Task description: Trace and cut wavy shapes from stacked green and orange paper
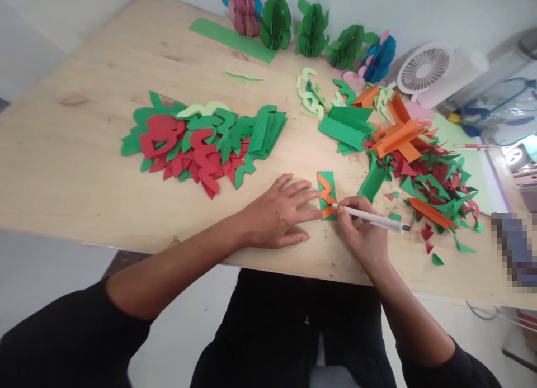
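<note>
A green paper strip lies near the table's front edge, with an orange wavy paper cutout on top of it. My left hand rests flat with fingers spread, its fingertips at the left edge of these papers. In my right hand a white pen is gripped, its tip at the right edge of the orange cutout. Left of the hands is a heap of red cutouts and green cutouts. Folded green paper pieces sit beyond the right hand.
Paper scraps and folded orange strips pile up at the right. Along the wall stand several green paper figures, a pink one and a blue one. A white fan stands at the back right; a long green strip lies behind.
</note>
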### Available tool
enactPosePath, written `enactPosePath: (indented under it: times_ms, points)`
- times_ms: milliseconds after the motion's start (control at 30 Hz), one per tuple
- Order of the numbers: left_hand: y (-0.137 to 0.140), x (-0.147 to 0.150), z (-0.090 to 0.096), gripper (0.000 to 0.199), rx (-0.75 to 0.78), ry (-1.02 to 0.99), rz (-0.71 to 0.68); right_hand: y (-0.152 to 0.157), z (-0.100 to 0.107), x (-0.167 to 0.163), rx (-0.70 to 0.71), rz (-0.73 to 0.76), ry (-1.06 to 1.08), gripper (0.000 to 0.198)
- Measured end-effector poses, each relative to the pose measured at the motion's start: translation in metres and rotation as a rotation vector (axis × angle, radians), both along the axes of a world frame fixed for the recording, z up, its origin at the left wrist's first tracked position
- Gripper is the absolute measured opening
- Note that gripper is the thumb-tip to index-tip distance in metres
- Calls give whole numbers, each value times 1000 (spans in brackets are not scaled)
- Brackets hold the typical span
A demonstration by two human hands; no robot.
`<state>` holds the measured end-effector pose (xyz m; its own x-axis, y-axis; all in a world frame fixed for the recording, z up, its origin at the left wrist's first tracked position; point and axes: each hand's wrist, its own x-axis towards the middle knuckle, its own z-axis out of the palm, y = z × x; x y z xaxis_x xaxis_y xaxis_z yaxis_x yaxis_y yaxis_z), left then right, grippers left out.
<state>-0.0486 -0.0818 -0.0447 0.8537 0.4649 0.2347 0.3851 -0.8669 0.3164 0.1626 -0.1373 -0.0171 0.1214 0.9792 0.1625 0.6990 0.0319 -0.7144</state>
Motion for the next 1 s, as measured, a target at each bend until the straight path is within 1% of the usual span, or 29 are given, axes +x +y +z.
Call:
enactPosePath:
  times_ms: [233, 633, 1000]
  points:
    - [1, 0, -2, 43, 11, -10, -6, 4, -1, -2, 3, 6, 16, 12]
    - [1, 0, -2, 42, 11, -15, -6, 2, 4, -3, 22, 3, -101, 12]
    - [1, 0, -2, 44, 23, -16, 3, 1, 5, -3, 7, 9, -86, 14]
